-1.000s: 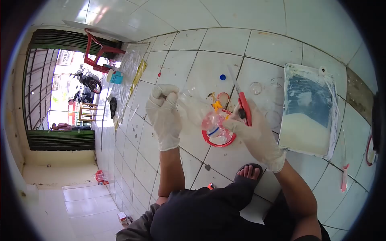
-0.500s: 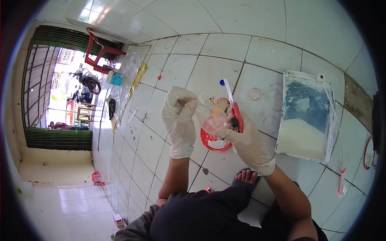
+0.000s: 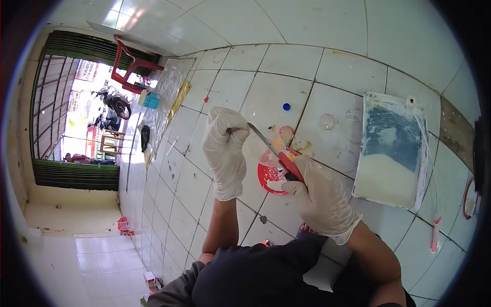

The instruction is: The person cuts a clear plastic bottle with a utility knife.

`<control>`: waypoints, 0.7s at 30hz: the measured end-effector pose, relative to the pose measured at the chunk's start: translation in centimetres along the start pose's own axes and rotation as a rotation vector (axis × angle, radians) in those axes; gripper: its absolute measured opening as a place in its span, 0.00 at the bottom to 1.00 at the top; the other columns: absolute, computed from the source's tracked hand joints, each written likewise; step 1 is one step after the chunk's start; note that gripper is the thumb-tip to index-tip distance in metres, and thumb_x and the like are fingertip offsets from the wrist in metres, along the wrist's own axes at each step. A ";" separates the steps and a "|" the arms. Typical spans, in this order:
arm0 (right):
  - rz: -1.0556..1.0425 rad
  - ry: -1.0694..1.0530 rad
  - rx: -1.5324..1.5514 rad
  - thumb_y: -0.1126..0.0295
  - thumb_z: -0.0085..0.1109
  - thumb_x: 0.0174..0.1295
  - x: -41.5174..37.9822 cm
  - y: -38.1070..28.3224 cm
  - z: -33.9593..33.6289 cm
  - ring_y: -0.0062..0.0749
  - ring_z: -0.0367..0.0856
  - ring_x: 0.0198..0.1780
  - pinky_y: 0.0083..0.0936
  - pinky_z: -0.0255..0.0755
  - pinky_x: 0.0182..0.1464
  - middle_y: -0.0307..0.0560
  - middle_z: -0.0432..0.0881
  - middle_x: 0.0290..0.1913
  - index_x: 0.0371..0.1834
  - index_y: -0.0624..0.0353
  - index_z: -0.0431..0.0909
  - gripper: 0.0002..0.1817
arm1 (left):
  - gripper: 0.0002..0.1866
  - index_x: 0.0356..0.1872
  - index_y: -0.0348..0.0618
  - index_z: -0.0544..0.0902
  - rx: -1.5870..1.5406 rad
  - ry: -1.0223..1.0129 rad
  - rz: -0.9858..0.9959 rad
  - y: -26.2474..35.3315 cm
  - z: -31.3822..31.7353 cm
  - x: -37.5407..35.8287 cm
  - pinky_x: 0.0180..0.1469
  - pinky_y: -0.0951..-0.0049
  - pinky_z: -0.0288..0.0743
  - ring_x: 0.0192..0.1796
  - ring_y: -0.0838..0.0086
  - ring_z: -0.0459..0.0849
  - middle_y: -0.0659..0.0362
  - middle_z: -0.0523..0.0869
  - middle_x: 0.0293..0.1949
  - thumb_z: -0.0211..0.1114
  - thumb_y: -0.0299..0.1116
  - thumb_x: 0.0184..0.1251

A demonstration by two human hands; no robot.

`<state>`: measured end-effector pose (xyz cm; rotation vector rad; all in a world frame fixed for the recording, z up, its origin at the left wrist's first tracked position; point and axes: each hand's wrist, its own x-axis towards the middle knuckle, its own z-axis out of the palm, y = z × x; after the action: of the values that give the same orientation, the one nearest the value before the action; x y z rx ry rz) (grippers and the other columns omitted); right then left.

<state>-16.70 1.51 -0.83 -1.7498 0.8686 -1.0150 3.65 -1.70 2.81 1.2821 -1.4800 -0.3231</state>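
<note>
In a whitish glove, my right hand (image 3: pixel 319 199) is closed round the red handle of a cutter knife (image 3: pixel 290 166). The knife's blade points up and left, its tip close to the fingers of my left hand (image 3: pixel 226 148). That hand, also gloved, is pinched at the upper edge of a clear plastic bag (image 3: pixel 267 153) with pinkish contents, which hangs between the hands. Below the bag, a red round lid or dish (image 3: pixel 267 179) with white material lies on the tiles, partly covered by the bag and my right hand.
A blue cap (image 3: pixel 286 107) and a clear round disc (image 3: pixel 327 121) lie on the floor ahead. At the right is a white tray (image 3: pixel 383 189) with blue and cream areas. A red chair (image 3: pixel 120 77) and a blue-labelled tub (image 3: pixel 149 99) stand at the left.
My right hand has turned the knife, so its blade now slants toward my left fingers instead of pointing away. The blue cap is now fully uncovered. The view has shifted slightly.
</note>
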 end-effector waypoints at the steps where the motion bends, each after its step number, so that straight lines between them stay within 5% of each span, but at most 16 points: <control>1: 0.022 -0.038 0.001 0.71 0.63 0.66 0.1 -0.1 -0.2 0.60 0.76 0.32 0.50 0.67 0.48 0.60 0.80 0.30 0.56 0.69 0.74 0.19 | 0.11 0.29 0.37 0.76 -0.009 -0.009 0.024 0.1 0.0 0.0 0.42 0.78 0.67 0.38 0.75 0.72 0.61 0.74 0.35 0.61 0.10 0.47; 11: 0.158 -0.086 0.141 0.72 0.61 0.66 0.4 -0.4 -0.7 0.59 0.77 0.33 0.51 0.66 0.48 0.58 0.80 0.30 0.52 0.70 0.74 0.16 | 0.09 0.35 0.38 0.77 -0.083 0.003 -0.016 -0.4 -0.2 -0.3 0.49 0.77 0.69 0.42 0.77 0.72 0.62 0.74 0.39 0.63 0.12 0.61; 21: 0.061 -0.092 -0.014 0.68 0.62 0.68 0.0 0.0 -0.4 0.57 0.77 0.31 0.49 0.66 0.45 0.59 0.79 0.29 0.54 0.73 0.74 0.19 | 0.08 0.34 0.38 0.76 -0.026 -0.009 0.011 0.4 0.3 -0.5 0.48 0.79 0.68 0.41 0.77 0.72 0.62 0.73 0.39 0.61 0.12 0.61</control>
<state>-17.04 1.38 -0.74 -1.7565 0.8673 -0.8841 3.14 -1.25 2.74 1.2529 -1.4857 -0.3399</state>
